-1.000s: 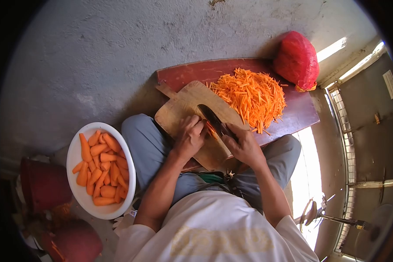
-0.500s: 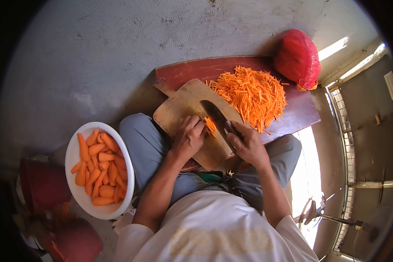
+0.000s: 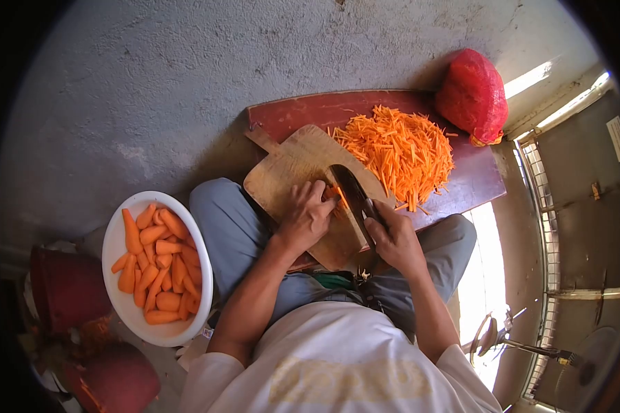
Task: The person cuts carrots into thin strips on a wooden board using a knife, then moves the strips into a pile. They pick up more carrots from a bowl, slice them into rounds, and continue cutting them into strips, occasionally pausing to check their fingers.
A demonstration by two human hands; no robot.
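On a wooden cutting board (image 3: 286,172) across my lap, my left hand (image 3: 310,215) is closed on a small piece of carrot (image 3: 333,193), fingertips curled over it. My right hand (image 3: 395,235) grips the handle of a dark, broad knife (image 3: 349,190), its blade just right of the carrot piece. Past the board's upper right edge lies a large heap of carrot strips (image 3: 403,151) on a red bench (image 3: 282,115).
A white basin (image 3: 110,275) of peeled carrots stands at the left. A filled red bag (image 3: 472,93) sits at the bench's far right end. Red containers (image 3: 65,289) are at the lower left. A rough grey wall rises behind the bench.
The knife and my right hand have shifted slightly right and down. My left fingers have moved a little right and now cover more of the carrot piece.
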